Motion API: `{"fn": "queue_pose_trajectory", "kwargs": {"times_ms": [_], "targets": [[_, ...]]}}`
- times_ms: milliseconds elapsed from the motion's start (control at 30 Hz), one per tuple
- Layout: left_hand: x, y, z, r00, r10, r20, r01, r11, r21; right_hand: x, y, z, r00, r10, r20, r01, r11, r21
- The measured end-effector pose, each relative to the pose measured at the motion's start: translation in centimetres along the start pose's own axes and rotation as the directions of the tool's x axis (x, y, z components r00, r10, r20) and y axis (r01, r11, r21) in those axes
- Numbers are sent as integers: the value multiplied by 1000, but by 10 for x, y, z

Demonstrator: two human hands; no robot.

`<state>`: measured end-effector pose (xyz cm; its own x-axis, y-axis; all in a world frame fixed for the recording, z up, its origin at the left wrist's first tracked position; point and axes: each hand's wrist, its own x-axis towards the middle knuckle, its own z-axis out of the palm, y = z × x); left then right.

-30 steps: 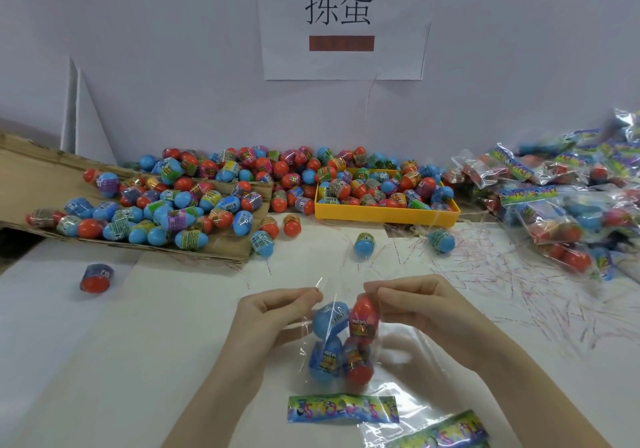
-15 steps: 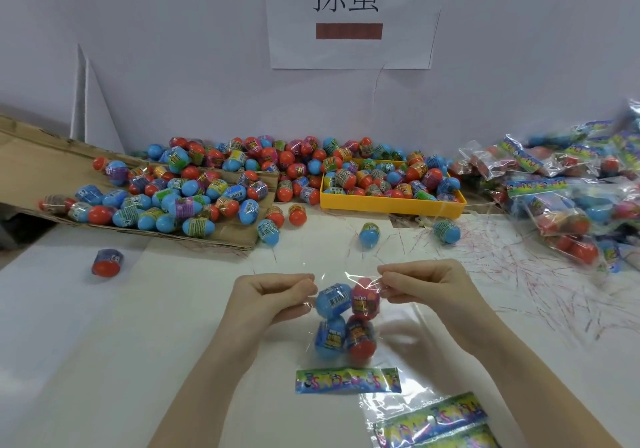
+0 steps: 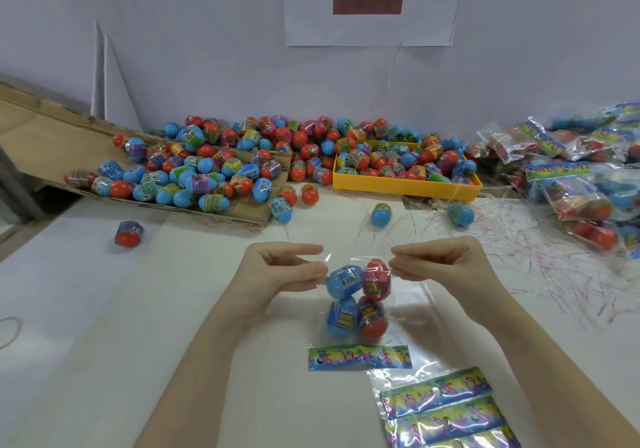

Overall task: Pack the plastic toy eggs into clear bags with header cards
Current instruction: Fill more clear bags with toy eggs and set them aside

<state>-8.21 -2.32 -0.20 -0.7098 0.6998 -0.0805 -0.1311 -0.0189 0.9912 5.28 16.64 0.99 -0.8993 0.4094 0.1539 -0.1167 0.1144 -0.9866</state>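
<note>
A clear bag hangs between my hands with several toy eggs inside: two blue eggs on the left and two red eggs on the right. My left hand pinches the bag's top left corner. My right hand pinches its top right corner. A colourful header card lies flat on the table just below the bag.
Loose eggs cover a cardboard sheet at the left and fill a yellow tray behind. Packed bags pile up at the right. A stack of empty bags with cards lies at the lower right. One red egg sits alone at the left.
My hands have drawn apart, stretching the bag's top edge, and have moved slightly away from me. The eggs sit lower in the bag relative to my fingers.
</note>
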Motion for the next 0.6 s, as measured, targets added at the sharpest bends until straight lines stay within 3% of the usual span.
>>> {"fn": "queue_pose_trajectory", "kwargs": {"times_ms": [233,433,600], "targets": [[3,-3,-2,999,-2,50,6,998,-64,-1,1,-4,998,-53,39,55,998,-27],[4,-7,-5,997,18,74,-12,997,-80,-2,4,-2,984,-177,27,179,963,-202],[7,-10,-7,994,46,98,-47,999,13,-3,8,-1,972,-234,21,228,917,-327]]}}
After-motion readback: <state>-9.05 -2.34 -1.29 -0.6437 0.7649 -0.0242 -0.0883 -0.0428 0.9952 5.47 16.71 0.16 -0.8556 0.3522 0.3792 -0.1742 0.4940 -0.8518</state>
